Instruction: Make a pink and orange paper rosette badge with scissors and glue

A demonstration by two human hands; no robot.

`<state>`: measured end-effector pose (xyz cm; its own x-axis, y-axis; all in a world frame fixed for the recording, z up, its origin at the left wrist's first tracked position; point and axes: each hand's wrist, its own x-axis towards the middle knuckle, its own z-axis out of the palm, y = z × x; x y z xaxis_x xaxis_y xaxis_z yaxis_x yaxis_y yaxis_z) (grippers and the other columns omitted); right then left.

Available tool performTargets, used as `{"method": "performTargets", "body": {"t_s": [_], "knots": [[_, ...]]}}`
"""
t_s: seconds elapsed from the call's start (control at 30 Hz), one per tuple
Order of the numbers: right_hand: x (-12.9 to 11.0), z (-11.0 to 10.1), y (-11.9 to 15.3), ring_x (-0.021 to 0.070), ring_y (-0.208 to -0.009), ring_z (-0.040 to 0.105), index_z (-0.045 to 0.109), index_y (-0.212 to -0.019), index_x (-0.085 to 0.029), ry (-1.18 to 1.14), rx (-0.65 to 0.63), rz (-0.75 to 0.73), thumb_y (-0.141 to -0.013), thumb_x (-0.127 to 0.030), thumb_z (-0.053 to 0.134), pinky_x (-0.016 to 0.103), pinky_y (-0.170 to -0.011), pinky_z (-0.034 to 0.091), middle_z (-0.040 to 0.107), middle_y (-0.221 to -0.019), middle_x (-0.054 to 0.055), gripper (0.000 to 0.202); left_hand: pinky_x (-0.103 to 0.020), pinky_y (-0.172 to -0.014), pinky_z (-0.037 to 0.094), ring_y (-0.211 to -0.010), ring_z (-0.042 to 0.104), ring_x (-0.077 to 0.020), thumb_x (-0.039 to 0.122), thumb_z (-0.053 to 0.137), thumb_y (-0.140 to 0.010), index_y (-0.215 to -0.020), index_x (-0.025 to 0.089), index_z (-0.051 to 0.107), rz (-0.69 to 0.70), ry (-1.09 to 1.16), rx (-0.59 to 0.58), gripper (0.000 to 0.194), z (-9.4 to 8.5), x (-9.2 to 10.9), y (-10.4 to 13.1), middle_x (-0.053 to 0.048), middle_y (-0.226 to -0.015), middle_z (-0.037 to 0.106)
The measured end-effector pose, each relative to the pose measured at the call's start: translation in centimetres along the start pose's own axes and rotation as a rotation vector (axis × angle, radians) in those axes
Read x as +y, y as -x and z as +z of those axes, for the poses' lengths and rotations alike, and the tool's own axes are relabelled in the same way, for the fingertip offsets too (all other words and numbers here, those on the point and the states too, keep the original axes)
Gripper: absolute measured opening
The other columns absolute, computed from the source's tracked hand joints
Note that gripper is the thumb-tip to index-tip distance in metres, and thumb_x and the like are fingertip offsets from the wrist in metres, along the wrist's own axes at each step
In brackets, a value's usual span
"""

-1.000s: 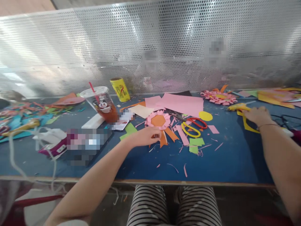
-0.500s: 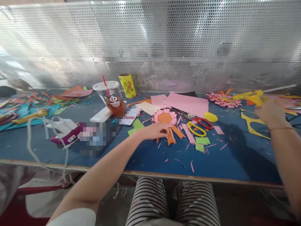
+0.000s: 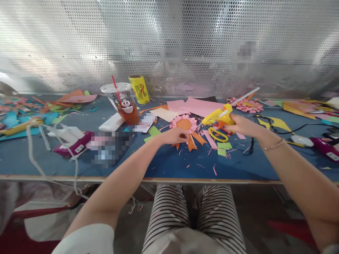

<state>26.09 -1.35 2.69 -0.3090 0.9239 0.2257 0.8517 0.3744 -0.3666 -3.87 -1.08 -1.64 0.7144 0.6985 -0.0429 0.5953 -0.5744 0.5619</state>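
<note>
My right hand (image 3: pixel 237 125) is closed around a yellow hot glue gun (image 3: pixel 215 116), its nozzle pointing left and down near the rosette. A long pale glue stick (image 3: pixel 246 96) juts from its back end. The pink-fringed paper rosette (image 3: pixel 184 124) has an orange centre and orange ribbon tails (image 3: pixel 191 145). Over its lower left edge lies my left hand (image 3: pixel 174 135), fingers curled and pinched; what they hold is hidden. Yellow-handled scissors (image 3: pixel 218 134) and a red handle (image 3: pixel 222 125) lie partly behind the glue gun.
A plastic cup of tea (image 3: pixel 128 113) stands behind my left arm, by a yellow cardboard tube (image 3: pixel 139 90). Pink paper sheets (image 3: pixel 198 106), a second rosette (image 3: pixel 245 104) and green scraps (image 3: pixel 224 145) lie about. Purple devices sit at left (image 3: pixel 72 144) and right (image 3: pixel 327 148), with cables.
My right hand has brought the glue gun from the far right leftwards, close to the rosette. My left hand stays at the rosette. The view has shifted slightly.
</note>
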Motion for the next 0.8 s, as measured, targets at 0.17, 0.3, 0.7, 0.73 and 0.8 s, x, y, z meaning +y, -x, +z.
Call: {"method": "performTargets", "body": {"t_s": [0.17,0.3,0.7,0.73,0.8], "knots": [[-2.3,3.0,0.7,0.0191,-0.063,0.059,0.056,-0.092,-0.018,0.001,0.035,0.033,-0.066,-0.052,0.058,0.028,-0.051,0.041,0.064,-0.077,0.006,0.043,-0.025,-0.067,0.038,-0.069,0.052,-0.0113,0.03,0.049,-0.077,-0.073,0.015,0.059,0.044,0.036,-0.013,0.018,0.0,0.1,-0.1,-0.004,-0.078,0.06],[-2.5,5.7,0.9,0.0228,-0.067,0.06,0.057,-0.084,-0.018,0.196,0.164,0.012,-0.067,-0.057,0.054,0.03,-0.053,0.04,0.063,-0.072,0.008,0.043,-0.025,-0.068,0.038,-0.072,0.053,-0.0122,0.026,0.05,-0.076,-0.073,0.015,0.06,0.05,0.026,-0.01,0.015,0.1,-0.1,-0.2,-0.004,-0.08,0.062],[-2.7,7.1,1.6,0.0228,-0.067,0.061,0.058,-0.084,-0.017,0.36,0.146,-0.035,-0.071,-0.045,0.05,0.028,-0.051,0.035,0.064,-0.07,0.008,0.032,-0.022,-0.064,0.037,-0.071,0.052,-0.0108,0.024,0.051,-0.074,-0.078,0.016,0.06,0.004,-0.017,0.021,0.013,0.1,0.1,-0.1,-0.004,-0.084,0.063],[-2.7,7.1,1.6,0.0229,-0.067,0.061,0.058,-0.084,-0.017,0.365,0.14,-0.034,-0.071,-0.045,0.05,0.028,-0.051,0.035,0.064,-0.071,0.008,0.032,-0.022,-0.064,0.037,-0.07,0.052,-0.0107,0.024,0.051,-0.074,-0.078,0.016,0.06,0.0,-0.015,0.022,0.013,0.1,0.2,-0.1,-0.003,-0.084,0.063],[-2.7,7.1,1.6,0.0231,-0.068,0.061,0.057,-0.085,-0.017,0.37,0.135,-0.037,-0.071,-0.045,0.05,0.028,-0.051,0.035,0.064,-0.072,0.008,0.032,-0.022,-0.063,0.037,-0.07,0.052,-0.0105,0.023,0.051,-0.073,-0.078,0.015,0.06,0.002,-0.009,0.02,0.013,0.0,0.4,0.0,-0.004,-0.083,0.063]]}}
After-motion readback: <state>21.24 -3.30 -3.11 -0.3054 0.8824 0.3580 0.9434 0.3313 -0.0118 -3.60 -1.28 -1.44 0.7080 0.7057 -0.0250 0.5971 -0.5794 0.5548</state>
